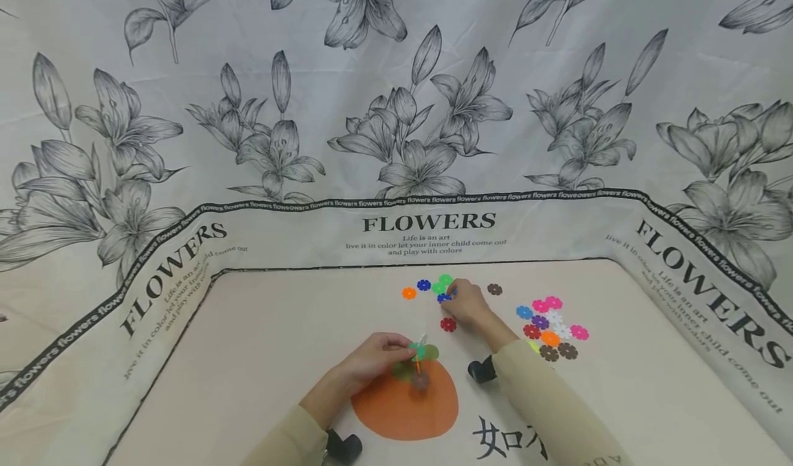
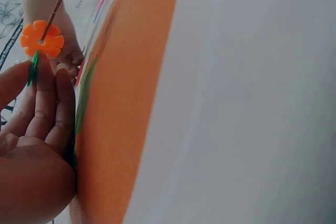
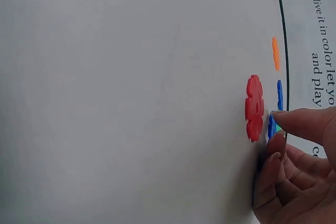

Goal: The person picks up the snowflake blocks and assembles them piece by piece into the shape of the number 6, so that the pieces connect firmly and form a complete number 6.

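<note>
My left hand (image 1: 381,357) pinches a green flower-shaped interlocking disc (image 2: 33,69) between thumb and fingers. Slotted to it is an orange disc (image 2: 51,43), with a brown disc (image 2: 54,10) beyond; a pale piece (image 1: 423,340) shows at the top in the head view. Farther back, my right hand (image 1: 469,305) has thumb and fingertips at a blue disc (image 3: 271,126), seemingly pinching it at the tabletop. Fingers partly hide that disc. Right beside it lies a red disc (image 3: 254,108), and green discs (image 1: 443,284) lie just behind the fingertips.
A mixed group of colored discs (image 1: 550,339) lies to the right. Single orange (image 1: 409,293), dark blue (image 1: 424,285) and brown (image 1: 494,289) discs lie near the back edge. The tablecloth bears a printed orange fruit (image 1: 403,411); a flower-patterned curtain (image 1: 427,232) rises behind.
</note>
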The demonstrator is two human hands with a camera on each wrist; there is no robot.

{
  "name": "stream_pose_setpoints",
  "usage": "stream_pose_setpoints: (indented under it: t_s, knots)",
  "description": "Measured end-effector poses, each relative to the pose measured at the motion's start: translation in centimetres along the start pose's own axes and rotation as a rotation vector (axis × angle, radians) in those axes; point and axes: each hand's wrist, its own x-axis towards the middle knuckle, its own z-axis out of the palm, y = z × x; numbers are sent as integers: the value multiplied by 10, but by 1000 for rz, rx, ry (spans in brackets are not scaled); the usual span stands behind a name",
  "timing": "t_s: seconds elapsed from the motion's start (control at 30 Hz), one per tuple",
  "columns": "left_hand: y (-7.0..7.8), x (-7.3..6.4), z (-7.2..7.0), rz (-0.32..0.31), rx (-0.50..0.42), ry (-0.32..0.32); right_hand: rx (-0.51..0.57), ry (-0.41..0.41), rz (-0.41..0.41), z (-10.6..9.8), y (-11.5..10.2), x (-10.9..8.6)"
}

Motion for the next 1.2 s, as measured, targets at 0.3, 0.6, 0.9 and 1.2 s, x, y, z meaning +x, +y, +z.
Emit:
stream_pose_setpoints:
  t_s: [0.3,0.6,0.9,1.2]
  knots:
    - [-1,0,2,33,5,5,-7,39,3,1,5,2]
    - [0,-1,1,57,-6,-12,50,74,-12,2,8,-1]
    - [0,-2,1,28,-4,-7,201,55,-49,-4,15,-19]
    - [1,-1,1,23,4,-10,256,16,-89,-11,15,-40]
